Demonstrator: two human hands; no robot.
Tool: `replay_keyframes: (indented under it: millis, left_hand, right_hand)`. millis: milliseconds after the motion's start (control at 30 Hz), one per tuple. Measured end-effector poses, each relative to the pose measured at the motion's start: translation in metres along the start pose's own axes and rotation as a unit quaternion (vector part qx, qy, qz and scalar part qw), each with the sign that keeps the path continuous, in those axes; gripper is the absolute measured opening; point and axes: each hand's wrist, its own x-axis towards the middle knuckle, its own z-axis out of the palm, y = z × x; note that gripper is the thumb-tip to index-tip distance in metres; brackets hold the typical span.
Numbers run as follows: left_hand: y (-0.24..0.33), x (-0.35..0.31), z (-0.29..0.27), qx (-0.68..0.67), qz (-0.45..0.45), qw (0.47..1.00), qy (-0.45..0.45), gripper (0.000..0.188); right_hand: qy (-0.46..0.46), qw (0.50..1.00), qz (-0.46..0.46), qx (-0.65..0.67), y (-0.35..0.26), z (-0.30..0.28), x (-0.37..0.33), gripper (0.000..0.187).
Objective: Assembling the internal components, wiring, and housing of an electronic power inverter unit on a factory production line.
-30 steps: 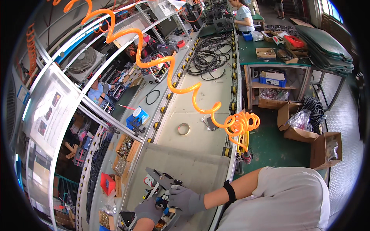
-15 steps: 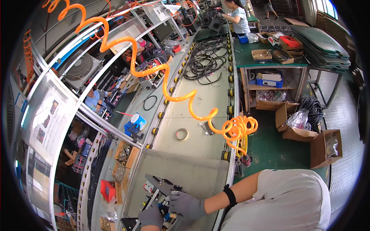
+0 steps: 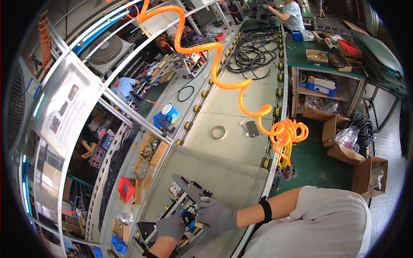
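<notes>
The frame [image 3: 186, 191], an open dark metal unit with wiring and small parts inside, lies at lower centre on a grey board [image 3: 223, 176] and is set at a slant. The left hand [image 3: 171, 228], gloved in grey, is at its lower left part, fingers reaching inward; whether they grip anything cannot be told. The right hand [image 3: 216, 216], in a matching glove, lies over its right side with fingers bent, next to a black and blue part [image 3: 187, 217]; its hold is likewise hidden. Above the board, near the middle of the picture, lie a ring [image 3: 219, 132] and, to its right, a flat black piece [image 3: 252, 128]. An orange hose [image 3: 230, 85] coils from upper left to right of centre. Black cables [image 3: 254, 51] are heaped at upper centre. Open boxes of small parts [image 3: 150, 148] and a red tray [image 3: 126, 188] stand at lower left. A co-worker [image 3: 293, 18] is at upper right, beside a green counter [image 3: 297, 56].
</notes>
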Motion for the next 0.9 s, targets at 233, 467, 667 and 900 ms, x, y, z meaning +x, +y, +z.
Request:
replay_keyframes:
  millis: [233,467,667,900]
  left_hand:
    - [0.003,0.001,-0.005,0.022,0.010,0.998,-0.059,0.032]
    - [-0.010,-0.003,0.007,-0.120,-0.010,0.990,0.075,0.021]
    - [-0.023,-0.005,0.029,-0.397,-0.062,0.910,0.097,0.022]
    - [-0.021,-0.007,0.035,-0.236,0.045,0.961,0.133,0.030]
  right_hand:
    - [-0.019,1.000,-0.017,-0.011,-0.005,-0.010,0.000,0.013]
    - [-0.022,1.000,-0.021,-0.002,0.000,-0.014,0.008,0.013]
    - [-0.069,0.997,-0.019,-0.022,-0.004,-0.021,0.011,0.014]
    - [-0.003,0.999,-0.044,-0.018,-0.004,-0.016,0.004,0.010]
